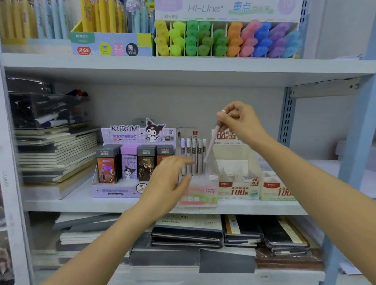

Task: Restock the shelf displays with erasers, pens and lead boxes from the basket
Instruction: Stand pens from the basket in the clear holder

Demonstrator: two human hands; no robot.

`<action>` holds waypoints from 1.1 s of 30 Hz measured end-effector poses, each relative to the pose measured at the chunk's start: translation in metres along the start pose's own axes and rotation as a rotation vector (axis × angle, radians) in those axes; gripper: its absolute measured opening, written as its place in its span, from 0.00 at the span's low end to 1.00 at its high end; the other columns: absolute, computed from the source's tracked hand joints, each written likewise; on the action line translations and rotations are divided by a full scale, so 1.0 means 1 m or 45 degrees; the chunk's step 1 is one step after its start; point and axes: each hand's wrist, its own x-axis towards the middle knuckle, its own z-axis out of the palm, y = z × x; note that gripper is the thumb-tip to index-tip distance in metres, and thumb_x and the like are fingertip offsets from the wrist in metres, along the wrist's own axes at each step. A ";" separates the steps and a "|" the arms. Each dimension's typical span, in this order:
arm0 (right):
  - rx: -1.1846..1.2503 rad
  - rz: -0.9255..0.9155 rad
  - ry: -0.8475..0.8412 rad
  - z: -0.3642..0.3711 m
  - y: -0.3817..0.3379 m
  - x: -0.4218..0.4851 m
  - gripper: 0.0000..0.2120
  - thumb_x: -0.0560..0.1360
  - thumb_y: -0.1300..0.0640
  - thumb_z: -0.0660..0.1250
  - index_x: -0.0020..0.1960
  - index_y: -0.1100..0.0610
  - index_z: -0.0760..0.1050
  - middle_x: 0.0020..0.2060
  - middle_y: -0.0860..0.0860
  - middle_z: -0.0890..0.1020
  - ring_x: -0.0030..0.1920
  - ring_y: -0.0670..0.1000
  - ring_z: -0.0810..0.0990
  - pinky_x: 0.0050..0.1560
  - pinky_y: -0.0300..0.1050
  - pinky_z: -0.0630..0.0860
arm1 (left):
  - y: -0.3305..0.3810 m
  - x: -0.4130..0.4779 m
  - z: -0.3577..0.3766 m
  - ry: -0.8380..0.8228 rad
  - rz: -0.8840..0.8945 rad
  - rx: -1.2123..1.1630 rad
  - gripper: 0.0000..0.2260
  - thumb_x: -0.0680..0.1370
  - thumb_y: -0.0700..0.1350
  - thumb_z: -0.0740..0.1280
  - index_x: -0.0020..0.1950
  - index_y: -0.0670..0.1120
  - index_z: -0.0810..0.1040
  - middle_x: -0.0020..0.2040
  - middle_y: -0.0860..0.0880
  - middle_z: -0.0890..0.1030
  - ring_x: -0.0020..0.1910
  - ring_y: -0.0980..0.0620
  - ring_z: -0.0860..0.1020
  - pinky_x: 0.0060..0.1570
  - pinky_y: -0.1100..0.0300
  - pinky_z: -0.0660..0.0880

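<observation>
My right hand (pixel 239 121) pinches the top of a pinkish pen (pixel 211 143), which slants down with its tip inside the clear pen display box (pixel 201 195) on the middle shelf. Several pens (pixel 193 156) stand upright in that box. My left hand (pixel 169 181) reaches in with its fingers stretched, touching the box's left front by the standing pens. Left of it sits the purple Kuromi lead box display (pixel 116 190) holding several lead boxes (pixel 128 165). Right of the pen box stands a cream lead display (pixel 239 187) that looks nearly empty. No basket is in view.
Stacked notebooks (pixel 56 154) fill the left of the middle shelf (pixel 80 201). The top shelf holds highlighters (pixel 228 39) and mechanical pencils (pixel 107 11). More notebooks (pixel 243 234) lie on the shelf below. A blue upright post (pixel 369 109) stands at the right.
</observation>
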 end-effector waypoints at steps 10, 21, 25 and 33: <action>-0.531 -0.118 -0.037 0.039 0.038 -0.005 0.08 0.75 0.54 0.71 0.42 0.55 0.73 0.32 0.50 0.84 0.34 0.46 0.83 0.45 0.50 0.81 | -0.012 -0.014 0.013 -0.089 0.163 0.291 0.21 0.80 0.44 0.62 0.74 0.49 0.66 0.72 0.53 0.69 0.77 0.54 0.54 0.74 0.53 0.57; -0.590 -0.053 0.012 0.043 0.048 0.004 0.10 0.73 0.48 0.73 0.42 0.54 0.80 0.36 0.48 0.82 0.39 0.48 0.81 0.43 0.50 0.79 | -0.016 -0.016 0.017 -0.047 0.189 0.332 0.23 0.80 0.44 0.62 0.76 0.49 0.64 0.72 0.53 0.68 0.76 0.54 0.55 0.72 0.56 0.56; -0.675 -0.041 -0.004 0.045 0.053 0.000 0.10 0.73 0.47 0.72 0.36 0.52 0.79 0.30 0.43 0.76 0.32 0.42 0.74 0.35 0.39 0.67 | -0.016 -0.016 0.019 -0.042 0.183 0.389 0.24 0.81 0.45 0.61 0.77 0.48 0.61 0.73 0.51 0.67 0.77 0.52 0.55 0.73 0.53 0.59; -0.325 -0.283 0.025 0.035 0.012 -0.047 0.10 0.79 0.54 0.65 0.49 0.58 0.82 0.40 0.51 0.83 0.38 0.45 0.79 0.42 0.44 0.78 | -0.004 -0.027 0.024 0.021 0.203 0.404 0.28 0.81 0.43 0.61 0.79 0.46 0.55 0.79 0.45 0.55 0.78 0.48 0.49 0.76 0.52 0.51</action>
